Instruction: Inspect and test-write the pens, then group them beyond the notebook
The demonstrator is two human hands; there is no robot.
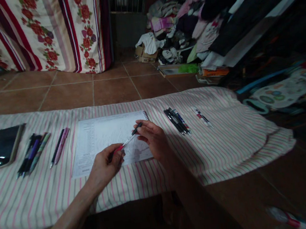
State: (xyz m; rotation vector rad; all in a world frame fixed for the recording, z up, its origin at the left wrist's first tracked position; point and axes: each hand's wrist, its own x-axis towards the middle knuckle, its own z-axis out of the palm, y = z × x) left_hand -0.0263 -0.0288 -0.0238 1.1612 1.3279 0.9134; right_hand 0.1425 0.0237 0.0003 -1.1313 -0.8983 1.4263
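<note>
Our left hand point(105, 168) pinches the pen point(127, 141) by its red end and our right hand point(153, 137) by its black end, above the notebook point(99, 135) at the striped cloth point(230, 137) centre.

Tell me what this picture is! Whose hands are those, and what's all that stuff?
A person wears a camera on the head, so you see their own two hands from above. The left hand and right hand each hold one end of a pen over a notebook. The notebook lies on a striped cloth. To the left lie a phone and several pens; more pens lie to the right. Behind is a heap of clothes.
</note>
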